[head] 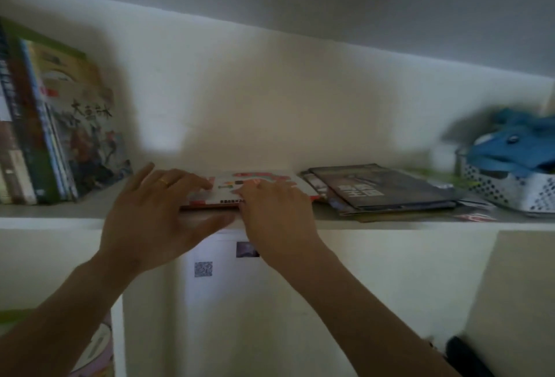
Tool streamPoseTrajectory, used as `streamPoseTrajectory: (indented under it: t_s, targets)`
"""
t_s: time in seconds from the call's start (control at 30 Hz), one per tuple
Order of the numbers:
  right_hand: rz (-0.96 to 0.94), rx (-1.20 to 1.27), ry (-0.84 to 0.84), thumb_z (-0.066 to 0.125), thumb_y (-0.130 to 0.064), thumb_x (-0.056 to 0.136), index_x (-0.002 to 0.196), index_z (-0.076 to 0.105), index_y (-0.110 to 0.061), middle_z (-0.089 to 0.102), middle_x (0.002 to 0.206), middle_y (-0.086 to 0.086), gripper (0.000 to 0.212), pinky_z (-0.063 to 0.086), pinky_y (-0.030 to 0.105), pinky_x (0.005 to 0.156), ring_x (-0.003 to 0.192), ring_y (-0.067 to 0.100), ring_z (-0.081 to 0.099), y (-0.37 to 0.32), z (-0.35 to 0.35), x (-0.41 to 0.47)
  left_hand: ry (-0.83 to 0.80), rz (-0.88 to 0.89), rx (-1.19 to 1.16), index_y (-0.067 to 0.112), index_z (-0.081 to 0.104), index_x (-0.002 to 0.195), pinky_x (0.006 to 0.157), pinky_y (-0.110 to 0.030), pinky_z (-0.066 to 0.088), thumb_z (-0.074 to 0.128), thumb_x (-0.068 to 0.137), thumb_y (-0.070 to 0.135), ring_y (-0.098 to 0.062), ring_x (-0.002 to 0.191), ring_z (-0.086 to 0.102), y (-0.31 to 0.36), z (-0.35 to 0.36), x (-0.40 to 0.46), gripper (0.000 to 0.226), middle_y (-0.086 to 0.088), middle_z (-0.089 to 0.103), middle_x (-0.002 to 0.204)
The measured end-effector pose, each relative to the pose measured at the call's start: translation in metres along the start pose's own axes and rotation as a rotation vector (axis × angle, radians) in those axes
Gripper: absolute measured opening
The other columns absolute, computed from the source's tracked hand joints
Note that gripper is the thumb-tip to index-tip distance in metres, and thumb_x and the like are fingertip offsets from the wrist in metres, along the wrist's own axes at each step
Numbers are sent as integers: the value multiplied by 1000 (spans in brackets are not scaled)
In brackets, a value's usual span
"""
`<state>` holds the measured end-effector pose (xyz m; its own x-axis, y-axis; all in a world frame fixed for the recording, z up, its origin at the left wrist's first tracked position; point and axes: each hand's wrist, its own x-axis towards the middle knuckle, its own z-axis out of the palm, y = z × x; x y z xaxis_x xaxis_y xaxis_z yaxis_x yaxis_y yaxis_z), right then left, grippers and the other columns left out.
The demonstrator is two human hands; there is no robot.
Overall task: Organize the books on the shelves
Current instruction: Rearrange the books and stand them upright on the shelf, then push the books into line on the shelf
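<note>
Both hands, the left hand (156, 211) and right hand (274, 207), rest with fingers spread and fairly straight on the flat book (255, 186) mid-shelf (75, 222), and a careless pull could tip it off the edge.

A white-and-red book (255, 184) lies flat mid-shelf, between leaning upright books (54, 124) and a dark flat stack (387, 187).
</note>
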<state>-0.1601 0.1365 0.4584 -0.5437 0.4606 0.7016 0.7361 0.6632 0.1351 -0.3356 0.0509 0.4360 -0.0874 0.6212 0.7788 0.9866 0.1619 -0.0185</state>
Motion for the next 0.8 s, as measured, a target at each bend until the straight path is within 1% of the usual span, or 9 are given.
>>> streamPoseTrajectory:
  t_s: [0.1,0.2,0.33,0.4,0.47,0.53,0.63,0.73,0.8]
  targets:
    - [-27,61,-18,59,-25,95,110,70,-24,72,107,0,20,50,36,73,97,26,67,4,-3,0,-11,-88,-54,36,71,114,87,-39,53,43,76,89,-18,99,69,3,-7,-1,71,11,72,117]
    - [-63,89,-70,55,-33,97,124,63,-21,65,123,2,31,50,38,86,112,27,61,9,-23,-6,-34,-102,-112,40,67,115,76,-36,51,39,78,87,-18,97,67,1,-6,1,66,12,69,121]
    - [-84,-29,-7,65,-58,81,133,56,-24,57,133,1,62,41,40,101,121,26,53,52,-72,-32,-134,-178,-156,46,59,120,82,-39,52,46,82,86,-14,107,61,0,-7,2,57,18,61,131]
    - [-50,-129,-93,69,-68,74,140,49,-28,55,138,-2,79,38,38,104,126,23,50,85,-97,-46,-139,-198,-175,46,57,120,87,-41,51,52,82,79,-14,112,59,2,-8,2,50,19,59,132]
    - [16,-178,-217,70,-65,77,144,42,-36,51,143,-7,78,38,35,104,129,19,47,117,-106,-54,-127,-202,-177,46,57,118,88,-42,51,54,82,80,-15,113,59,5,-9,2,50,19,59,131]
    - [38,-173,-213,70,-52,84,137,53,-41,59,136,-10,56,44,33,95,120,18,55,142,-100,-58,-111,-205,-163,45,58,116,86,-42,51,49,78,86,-16,113,59,6,-8,1,56,20,60,128]
    - [82,-47,36,63,-35,93,113,73,-36,75,102,-4,22,51,35,71,85,24,67,173,-78,-62,-131,-218,-165,46,58,115,87,-42,53,36,74,88,-15,110,60,6,-8,1,62,22,60,123]
    - [177,44,264,49,-37,104,110,70,-22,62,73,-5,26,43,30,62,61,18,55,187,-71,-55,-148,-277,-248,43,66,106,86,-39,50,30,75,91,-14,101,61,7,-13,6,68,22,63,111]
    - [222,84,395,44,-37,107,109,68,-18,55,73,-7,31,38,28,65,61,17,52,181,-73,-44,-123,-312,-317,33,73,95,83,-39,46,20,80,89,-19,93,61,15,-18,13,79,10,68,103]
